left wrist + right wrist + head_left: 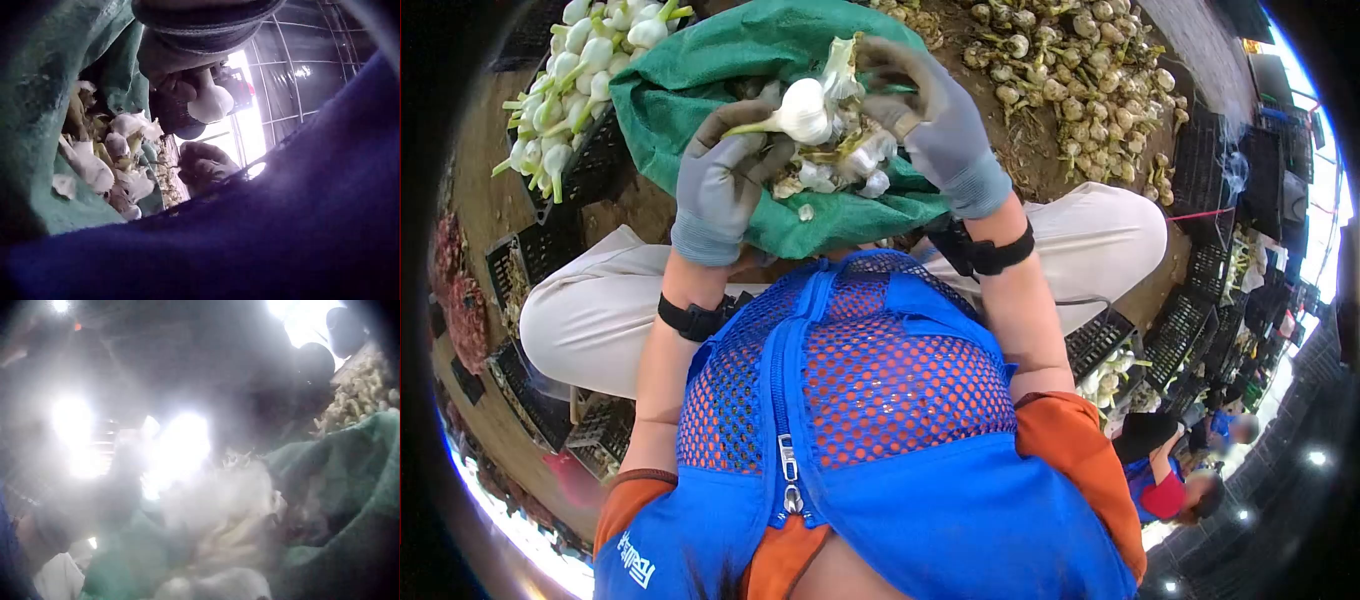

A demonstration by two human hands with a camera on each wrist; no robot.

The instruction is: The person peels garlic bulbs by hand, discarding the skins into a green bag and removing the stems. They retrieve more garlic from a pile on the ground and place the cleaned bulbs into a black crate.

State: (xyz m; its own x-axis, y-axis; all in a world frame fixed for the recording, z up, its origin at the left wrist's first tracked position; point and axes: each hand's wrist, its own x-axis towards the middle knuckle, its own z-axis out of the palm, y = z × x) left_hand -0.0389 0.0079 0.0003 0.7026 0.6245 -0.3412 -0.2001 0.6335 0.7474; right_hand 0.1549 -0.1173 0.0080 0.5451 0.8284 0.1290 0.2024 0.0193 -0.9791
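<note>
My gloved left hand (725,180) pinches the stem of a white garlic bulb (805,112), whose round end points toward the right hand. In the left wrist view the same bulb (211,104) hangs from the left fingers. My gloved right hand (940,125) is apart from the bulb, its fingers bent with a gap between them and the thumb. A papery piece of garlic skin (841,72) shows right by the right fingertips. Below both hands, a green sack (700,75) across the lap carries loose skins and garlic scraps (865,160). Glare blurs the right wrist view.
A black crate heaped with clean garlic bulbs (570,85) stands at the front left. Untrimmed garlic (1090,90) lies piled on the ground at the front right. Black crates (1200,270) line the right side, where another person (1170,485) sits farther back.
</note>
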